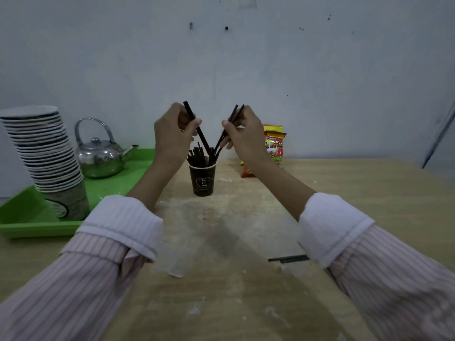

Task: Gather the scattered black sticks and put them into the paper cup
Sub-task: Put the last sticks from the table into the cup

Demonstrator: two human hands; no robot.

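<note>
Head view: left hand pinches one black stick, right hand pinches a stick pair, lower ends angled into the paper cup standing on the table; lower both until seated among the bundle before letting go, avoiding sideways push that could tip the cup
</note>
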